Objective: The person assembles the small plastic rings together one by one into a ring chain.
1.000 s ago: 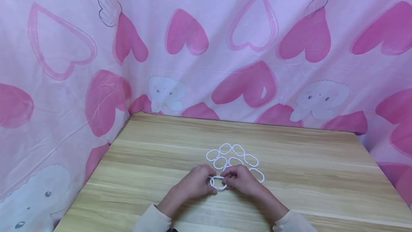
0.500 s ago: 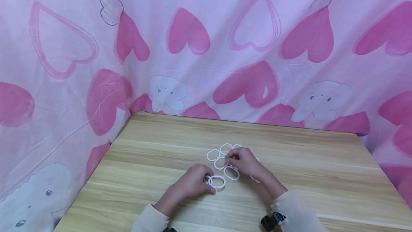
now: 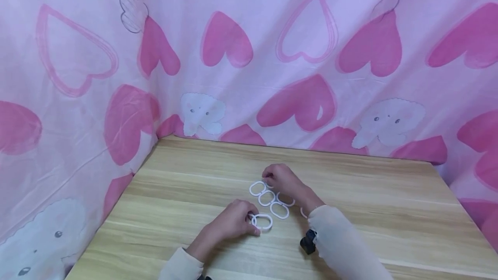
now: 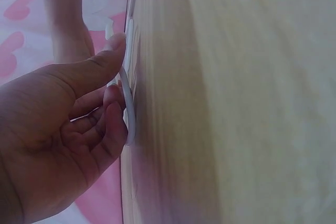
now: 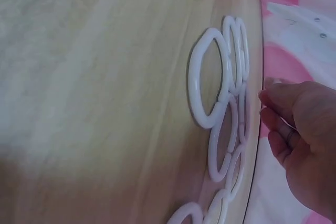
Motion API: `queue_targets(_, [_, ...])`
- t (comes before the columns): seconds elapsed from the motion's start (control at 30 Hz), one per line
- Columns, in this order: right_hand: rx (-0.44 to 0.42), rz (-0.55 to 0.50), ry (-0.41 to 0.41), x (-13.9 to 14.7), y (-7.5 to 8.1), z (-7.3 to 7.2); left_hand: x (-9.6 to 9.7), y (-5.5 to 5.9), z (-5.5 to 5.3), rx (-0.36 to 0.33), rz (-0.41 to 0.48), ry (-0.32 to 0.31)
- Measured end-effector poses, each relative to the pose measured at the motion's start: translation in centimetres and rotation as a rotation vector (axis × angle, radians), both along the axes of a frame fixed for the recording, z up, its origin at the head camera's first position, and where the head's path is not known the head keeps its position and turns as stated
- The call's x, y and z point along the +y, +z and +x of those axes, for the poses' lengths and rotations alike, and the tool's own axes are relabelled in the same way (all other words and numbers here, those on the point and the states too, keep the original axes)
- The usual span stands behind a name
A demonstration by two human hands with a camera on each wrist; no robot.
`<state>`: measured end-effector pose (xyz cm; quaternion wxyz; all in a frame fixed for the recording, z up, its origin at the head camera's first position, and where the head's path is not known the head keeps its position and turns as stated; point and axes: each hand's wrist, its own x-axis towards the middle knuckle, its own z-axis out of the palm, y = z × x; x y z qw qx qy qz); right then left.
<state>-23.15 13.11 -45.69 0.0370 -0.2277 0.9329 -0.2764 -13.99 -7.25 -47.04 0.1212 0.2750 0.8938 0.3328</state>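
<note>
Two linked white rings (image 3: 271, 222) in the pinch of the left hand (image 3: 233, 219), low at the wooden table (image 3: 186, 163); cannot tell if touching it. Thumb on one side, bent fingers on the other, going by the left wrist view. Possibly more rings behind the fingers, too hidden to count.

Just changed: right hand (image 3: 285, 180) gone from beside the linked pair, across the middle of the loose rings (image 3: 279, 218), now out at their far side. No visible shift in the left hand, same pair in the same pinch.

Right fingers loosely bent, narrow at the tips, nothing seen between them in the right wrist view. Contact with a far ring — cannot tell.

Loose rings flat on the table, just beyond the pair, clustered close, several edge to edge; some partly covered by right hand and forearm in the head view. Apparent break in the rim of the nearest loose ring (image 5: 195, 77).

For the work: probably a split — pair kept steady on the left, right side busy among loose rings, nothing visibly picked up.
</note>
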Motion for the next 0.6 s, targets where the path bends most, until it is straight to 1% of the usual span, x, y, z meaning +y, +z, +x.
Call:
queue_targets(0.2, [0.023, 0.021, 0.093, -1.4, 0.3, -0.4, -0.1, -0.1, -0.1, 0.014, -0.002, -0.01])
queue_targets(0.33, [0.011, 0.018, 0.134, -1.7, -0.1, -0.6, 0.0, -0.1, -0.1, 0.005, -0.003, -0.01])
queue_targets(0.47, [0.013, 0.058, 0.146, -1.6, -0.8, -1.0, 0.1, -0.1, -0.2, -0.008, -0.009, -0.006])
queue_targets(0.53, [0.016, 0.08, 0.134, -1.5, -1.1, -1.1, 0.1, -0.1, -0.2, -0.009, -0.013, -0.005])
queue_targets(0.6, [0.001, 0.087, 0.11, -1.4, -1.3, -1.2, 0.1, -0.1, -0.2, -0.008, -0.013, -0.008])
